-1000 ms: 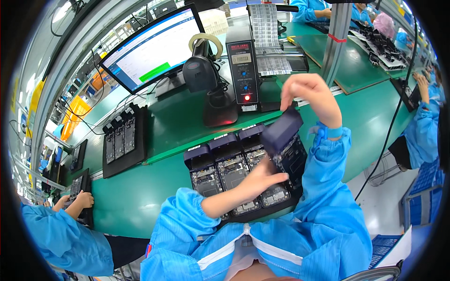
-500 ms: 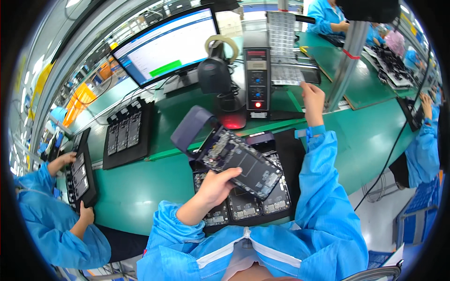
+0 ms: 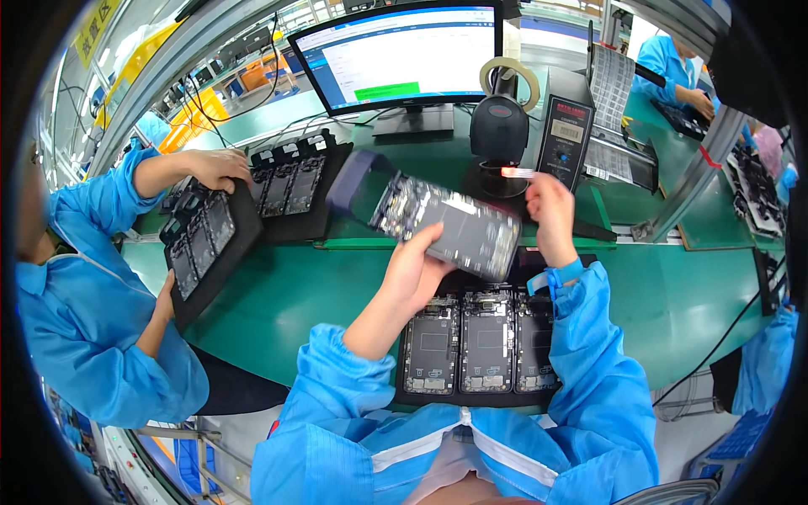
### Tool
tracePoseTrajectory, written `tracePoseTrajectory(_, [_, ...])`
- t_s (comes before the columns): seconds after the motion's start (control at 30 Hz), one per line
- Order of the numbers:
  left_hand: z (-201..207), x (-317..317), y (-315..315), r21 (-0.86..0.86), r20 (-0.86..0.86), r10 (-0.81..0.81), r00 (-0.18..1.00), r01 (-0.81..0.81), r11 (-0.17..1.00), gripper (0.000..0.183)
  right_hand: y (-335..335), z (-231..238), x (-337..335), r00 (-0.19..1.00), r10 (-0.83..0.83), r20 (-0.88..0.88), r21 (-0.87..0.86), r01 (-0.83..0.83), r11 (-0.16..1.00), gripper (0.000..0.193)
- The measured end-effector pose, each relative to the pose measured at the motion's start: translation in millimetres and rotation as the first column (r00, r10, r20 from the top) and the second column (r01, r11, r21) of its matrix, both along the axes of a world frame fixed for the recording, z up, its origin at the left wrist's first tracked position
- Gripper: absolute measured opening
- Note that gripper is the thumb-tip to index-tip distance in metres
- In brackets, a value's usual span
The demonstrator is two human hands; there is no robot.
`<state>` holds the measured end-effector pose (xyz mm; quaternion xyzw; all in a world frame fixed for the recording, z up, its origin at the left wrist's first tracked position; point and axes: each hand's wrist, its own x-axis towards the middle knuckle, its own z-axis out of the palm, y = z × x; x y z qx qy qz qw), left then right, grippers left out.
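Note:
My left hand grips an open smartphone-like electronic unit, circuit boards and a black battery facing up. A dark flap loops off its far end. The unit is tilted, held above a black tray carrying three similar units side by side. My right hand pinches a small white label, part of it lit red. Just beyond the label stands a black barcode scanner on a stand, with a roll of tape hung on it.
Behind is a monitor. A black counter box and a label dispenser with a label strip stand at the right, near a metal post. At the left a co-worker handles a tray beside another loaded tray.
My right hand has moved from the dispenser's label strip to the scanner and now holds a label. My view has turned left. The co-worker's tray has been raised and tilted beside the other tray.

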<state>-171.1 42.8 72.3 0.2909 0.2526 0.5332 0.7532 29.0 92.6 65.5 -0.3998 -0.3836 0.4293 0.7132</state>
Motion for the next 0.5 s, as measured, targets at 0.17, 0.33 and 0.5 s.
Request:
tracePoseTrajectory(0.17, [1, 19, 56, -0.003, 0.152, 0.157, 0.976, -0.158, 0.987, 0.021, -42, 38, 14, 0.974, -0.189, -0.128, 0.314, 0.220, 0.923, 0.026])
tracePoseTrajectory(0.33, [0, 20, 63, 0.008, 0.126, 0.218, 0.968, -0.221, 0.975, 0.023, -75, 64, 32, 0.984, -0.156, -0.090, 0.535, 0.180, 0.825, 0.023])
tracePoseTrajectory(0.5, [1, 20, 10, 0.097, -0.086, 0.264, 0.961, -0.256, 0.962, 0.025, -109, 77, 13, 0.965, -0.161, 0.206, 0.562, 0.018, 0.827, 0.023])
